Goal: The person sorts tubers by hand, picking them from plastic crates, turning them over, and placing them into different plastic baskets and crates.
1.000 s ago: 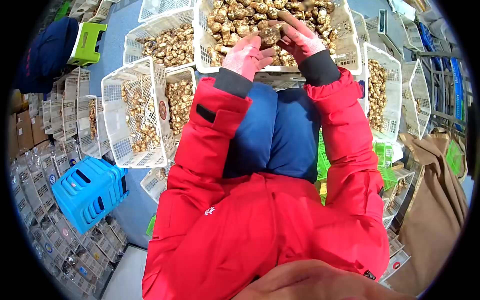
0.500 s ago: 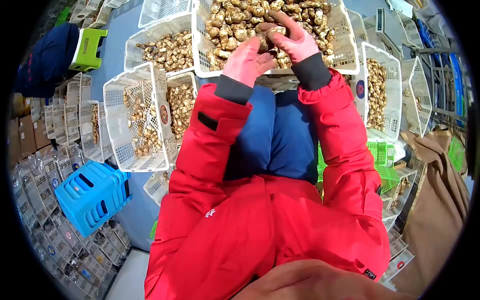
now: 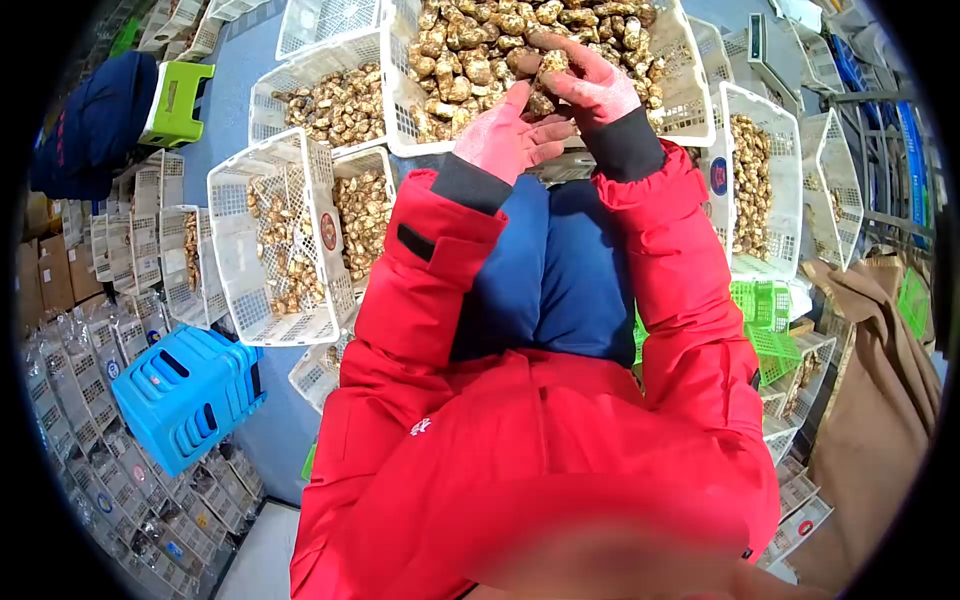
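Both my hands are over the near edge of a white plastic crate heaped with brown-and-cream mushrooms. My right hand is closed around a pale, stubby mushroom, gripped between thumb and fingers. Just to its left, my left hand has its thumb raised and its fingers stretched apart, turned toward my right hand. Another mushroom shows between the two hands; whether it is touched by either one I cannot tell.
More white crates with mushrooms stand left and right of my knees. A blue plastic stool is at the lower left, a green-and-white one beyond it. Brown cloth hangs at the right; a scale stands at the upper right.
My left hand has drawn slightly down and right, its fingers more spread. The mushroom in my right hand now stands more upright.
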### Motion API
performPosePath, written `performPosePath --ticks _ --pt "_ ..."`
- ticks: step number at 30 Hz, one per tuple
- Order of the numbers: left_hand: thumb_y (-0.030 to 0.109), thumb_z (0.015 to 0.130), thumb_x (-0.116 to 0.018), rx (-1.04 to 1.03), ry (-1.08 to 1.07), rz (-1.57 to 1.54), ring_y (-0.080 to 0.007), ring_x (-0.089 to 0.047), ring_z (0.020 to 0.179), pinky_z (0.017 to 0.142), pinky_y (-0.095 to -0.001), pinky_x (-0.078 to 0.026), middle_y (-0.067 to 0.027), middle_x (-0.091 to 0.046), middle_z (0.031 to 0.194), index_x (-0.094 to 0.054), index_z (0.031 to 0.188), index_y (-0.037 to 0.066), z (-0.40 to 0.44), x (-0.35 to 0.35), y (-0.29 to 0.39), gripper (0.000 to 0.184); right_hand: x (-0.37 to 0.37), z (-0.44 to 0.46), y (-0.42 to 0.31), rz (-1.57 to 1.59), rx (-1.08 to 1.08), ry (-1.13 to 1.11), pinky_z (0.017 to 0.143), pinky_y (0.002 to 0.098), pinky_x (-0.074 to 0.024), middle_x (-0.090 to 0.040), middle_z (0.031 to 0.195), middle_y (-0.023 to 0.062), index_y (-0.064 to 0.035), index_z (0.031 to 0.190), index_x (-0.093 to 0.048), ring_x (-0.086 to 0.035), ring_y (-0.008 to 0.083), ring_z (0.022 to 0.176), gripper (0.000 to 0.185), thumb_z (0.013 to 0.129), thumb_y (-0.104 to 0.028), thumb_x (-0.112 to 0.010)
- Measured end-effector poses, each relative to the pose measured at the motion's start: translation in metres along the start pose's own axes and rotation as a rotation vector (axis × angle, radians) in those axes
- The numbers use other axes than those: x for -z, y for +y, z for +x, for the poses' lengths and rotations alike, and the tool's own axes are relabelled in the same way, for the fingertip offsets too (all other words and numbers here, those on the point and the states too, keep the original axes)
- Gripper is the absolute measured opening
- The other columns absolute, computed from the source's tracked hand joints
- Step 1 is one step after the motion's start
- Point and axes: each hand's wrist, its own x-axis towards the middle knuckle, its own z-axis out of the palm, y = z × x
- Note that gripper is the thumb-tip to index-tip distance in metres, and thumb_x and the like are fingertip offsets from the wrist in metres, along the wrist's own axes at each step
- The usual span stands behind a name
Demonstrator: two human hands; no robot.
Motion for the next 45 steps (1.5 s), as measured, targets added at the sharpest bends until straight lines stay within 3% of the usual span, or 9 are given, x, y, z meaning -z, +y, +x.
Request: performPosePath --ticks 4,11,16,20,22,27,32,33,45 --pt "0.043 0.086 -0.041 -0.009 0.059 0.113 -0.0195 -0.057 0.087 0.073 -0.0294 -0.047 -0.0094 -0.056 0.101 -0.042 0.117 0.010 -0.006 -0.011 0.000 0.045 0.004 -0.002 -0.001 0.103 -0.078 -0.030 0.083 0.0260 -0.0426 -0.054 0.111 0.0132 -0.0024 0.121 -0.040 -0.053 0.0169 0.098 0.044 0.081 -0.014 -0.055" --pt "0.057 0.082 -0.037 0.148 0.049 -0.006 -0.0124 -0.051 0.065 0.058 -0.0237 -0.041 -0.0044 -0.058 0.083 -0.049 0.104 0.004 -0.004 -0.014 0.009 0.059 0.010 -0.001 0.022 0.277 -0.015 0.020 0.064 0.0223 -0.0377 -0.042 0.077 -0.0031 -0.0045 0.127 -0.035 -0.042 0.0074 0.069 0.052 0.085 -0.032 -0.051" --pt "0.059 0.080 -0.037 0.166 0.089 -0.003 -0.0138 -0.049 0.060 0.054 -0.0243 -0.039 -0.0037 -0.057 0.076 -0.052 0.099 0.004 -0.002 -0.012 0.006 0.060 0.012 -0.001 0.026 0.333 -0.009 -0.095 0.072 0.0215 -0.0417 -0.050 0.113 0.0071 -0.0047 0.127 -0.033 -0.052 0.0094 0.084 0.054 0.085 -0.033 -0.051" --pt "0.058 0.081 -0.038 0.315 -0.267 -0.205 -0.0161 -0.053 0.065 0.056 -0.0251 -0.042 -0.0082 -0.059 0.081 -0.051 0.100 0.002 0.007 0.008 0.007 0.060 0.007 -0.004 0.014 0.424 -0.183 -0.136 0.065 0.0183 -0.0423 -0.051 0.113 0.0079 -0.0025 0.127 -0.032 -0.053 0.0097 0.071 0.052 0.084 -0.024 -0.052" --pt "0.055 0.083 -0.036 0.264 -0.118 -0.008 -0.0178 -0.056 0.072 0.061 -0.0269 -0.044 -0.0110 -0.059 0.089 -0.050 0.104 0.001 0.003 0.008 0.008 0.059 0.029 -0.002 0.017 0.577 -0.134 -0.333 0.066 0.0190 -0.0427 -0.052 0.112 0.0090 -0.0019 0.127 -0.032 -0.054 0.0106 0.072 0.050 0.083 -0.016 -0.052" --pt "0.044 0.087 -0.038 0.056 0.082 0.216 -0.0194 -0.058 0.087 0.072 -0.0277 -0.048 -0.0136 -0.056 0.106 -0.044 0.114 -0.001 -0.009 -0.003 0.017 0.053 0.051 -0.071 -0.044 0.063 -0.027 0.143 0.088 0.0366 -0.0383 -0.048 0.114 0.0160 0.0012 0.129 -0.025 -0.050 0.0237 0.100 0.054 0.082 -0.016 -0.046" --pt "0.040 0.088 -0.040 -0.055 0.104 0.187 -0.0208 -0.056 0.092 0.077 -0.0304 -0.047 -0.0138 -0.054 0.107 -0.042 0.116 -0.001 -0.005 0.002 0.018 0.050 0.130 -0.147 -0.052 -0.235 -0.221 0.417 0.072 0.0223 -0.0404 -0.057 0.103 0.0100 -0.0017 0.125 -0.036 -0.053 0.0110 0.088 0.049 0.080 -0.013 -0.053" --pt "0.040 0.088 -0.040 -0.073 0.105 0.186 -0.0213 -0.056 0.093 0.077 -0.0305 -0.047 -0.0142 -0.054 0.108 -0.042 0.116 -0.001 -0.003 0.002 0.017 0.050 0.142 -0.146 -0.048 -0.233 -0.231 0.457 0.085 0.0246 -0.0400 -0.057 0.103 0.0119 -0.0007 0.124 -0.038 -0.053 0.0139 0.096 0.046 0.081 -0.010 -0.053" --pt "0.035 0.089 -0.040 -0.088 0.093 0.046 -0.0204 -0.055 0.092 0.077 -0.0294 -0.048 -0.0130 -0.054 0.107 -0.043 0.115 0.000 -0.012 0.022 0.022 0.043 0.141 -0.103 -0.006 0.665 -0.137 0.415 0.095 0.0410 -0.0368 -0.044 0.119 0.0197 0.0044 0.120 -0.037 -0.044 0.0306 0.109 0.037 0.088 -0.012 -0.042"
